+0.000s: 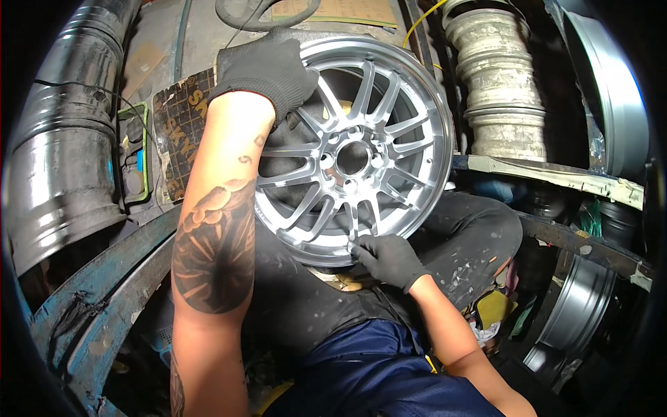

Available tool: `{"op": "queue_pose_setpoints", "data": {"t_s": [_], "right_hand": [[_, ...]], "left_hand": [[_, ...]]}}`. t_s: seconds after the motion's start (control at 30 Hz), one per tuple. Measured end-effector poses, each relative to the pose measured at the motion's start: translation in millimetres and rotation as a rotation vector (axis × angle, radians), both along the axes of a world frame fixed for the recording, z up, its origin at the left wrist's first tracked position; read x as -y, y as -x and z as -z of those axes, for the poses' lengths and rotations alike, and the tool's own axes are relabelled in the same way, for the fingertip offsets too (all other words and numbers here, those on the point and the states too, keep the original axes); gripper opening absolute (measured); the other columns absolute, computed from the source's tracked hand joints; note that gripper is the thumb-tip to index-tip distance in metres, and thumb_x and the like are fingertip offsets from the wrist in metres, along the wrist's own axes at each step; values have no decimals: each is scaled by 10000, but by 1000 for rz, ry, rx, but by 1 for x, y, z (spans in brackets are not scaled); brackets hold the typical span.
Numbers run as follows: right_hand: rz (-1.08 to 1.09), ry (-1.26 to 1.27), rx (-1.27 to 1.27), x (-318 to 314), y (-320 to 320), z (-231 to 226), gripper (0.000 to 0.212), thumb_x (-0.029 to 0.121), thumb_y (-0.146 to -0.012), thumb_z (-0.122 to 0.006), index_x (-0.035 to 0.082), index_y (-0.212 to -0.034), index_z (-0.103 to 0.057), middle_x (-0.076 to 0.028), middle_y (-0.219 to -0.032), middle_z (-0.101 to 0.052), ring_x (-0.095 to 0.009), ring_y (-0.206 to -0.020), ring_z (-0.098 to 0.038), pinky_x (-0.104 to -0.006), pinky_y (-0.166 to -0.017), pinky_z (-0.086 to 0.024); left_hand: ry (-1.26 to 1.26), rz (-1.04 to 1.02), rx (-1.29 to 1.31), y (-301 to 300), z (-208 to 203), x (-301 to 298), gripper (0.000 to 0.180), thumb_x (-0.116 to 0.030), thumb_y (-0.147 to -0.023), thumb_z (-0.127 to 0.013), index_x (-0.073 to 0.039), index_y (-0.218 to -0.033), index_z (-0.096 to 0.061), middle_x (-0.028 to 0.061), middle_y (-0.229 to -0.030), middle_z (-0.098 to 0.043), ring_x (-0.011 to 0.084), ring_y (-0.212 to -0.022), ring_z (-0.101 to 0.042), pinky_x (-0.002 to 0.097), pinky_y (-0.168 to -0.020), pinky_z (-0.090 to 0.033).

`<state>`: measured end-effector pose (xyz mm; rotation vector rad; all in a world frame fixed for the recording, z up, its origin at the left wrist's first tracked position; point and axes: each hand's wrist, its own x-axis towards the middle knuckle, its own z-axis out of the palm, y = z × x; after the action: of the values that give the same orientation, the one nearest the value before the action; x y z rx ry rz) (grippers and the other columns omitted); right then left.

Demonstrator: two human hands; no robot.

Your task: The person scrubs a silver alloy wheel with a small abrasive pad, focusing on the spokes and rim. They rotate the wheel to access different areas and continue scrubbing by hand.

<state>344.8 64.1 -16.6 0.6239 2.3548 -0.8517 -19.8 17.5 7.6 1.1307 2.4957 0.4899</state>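
A silver multi-spoke alloy wheel rim (336,142) lies tilted over my lap, its spoked face turned up toward me. My left hand (264,75), in a dark knit glove, is closed over the rim's upper left edge; most of its fingers are hidden. At the near edge, my right hand (392,260), in the same kind of glove, presses its pinched fingers against the outer lip beside a spoke end. Whatever may be between those fingertips is too small or hidden to make out.
Stacked shiny rims (66,160) stand at the left, with dull whitish rims (500,83) at the right. A printed dark board (182,118) and a green-edged tray (132,156) lie left of my arm. Blue metal bars (104,278) curve near my left side; a yellow cable (420,24) runs behind.
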Motion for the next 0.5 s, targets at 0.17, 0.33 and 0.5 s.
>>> {"op": "queue_pose_setpoints", "data": {"t_s": [0.17, 0.33, 0.5], "right_hand": [[-104, -62, 121, -11, -8, -5, 308, 408, -1030, -603, 143, -1090, -747, -174, -912, -755, -407, -893, -728, -533, -814, -557], [-172, -80, 53, -3, 6, -5, 303, 408, -1027, -631, 144, -1118, -750, -184, -913, -750, -407, -893, -726, -522, -804, -562], [-272, -27, 103, -3, 17, -1, 272, 381, -1026, -623, 162, -1125, -751, -188, -919, -750, -412, -890, -723, -537, -802, -560]], "left_hand": [[-21, 88, 7, -13, 16, -31, 535, -390, -959, -684, -92, -1395, -595, 216, -1265, -724, 419, -1186, -691, 483, -1069, -540], [-21, 17, -17, -2, 7, -6, 519, -394, -957, -689, -76, -1360, -612, 210, -1245, -731, 409, -1176, -697, 474, -1069, -538], [8, 40, -71, -4, 3, -10, 530, -402, -962, -681, -71, -1369, -609, 213, -1256, -728, 415, -1174, -693, 472, -1066, -538]]}}
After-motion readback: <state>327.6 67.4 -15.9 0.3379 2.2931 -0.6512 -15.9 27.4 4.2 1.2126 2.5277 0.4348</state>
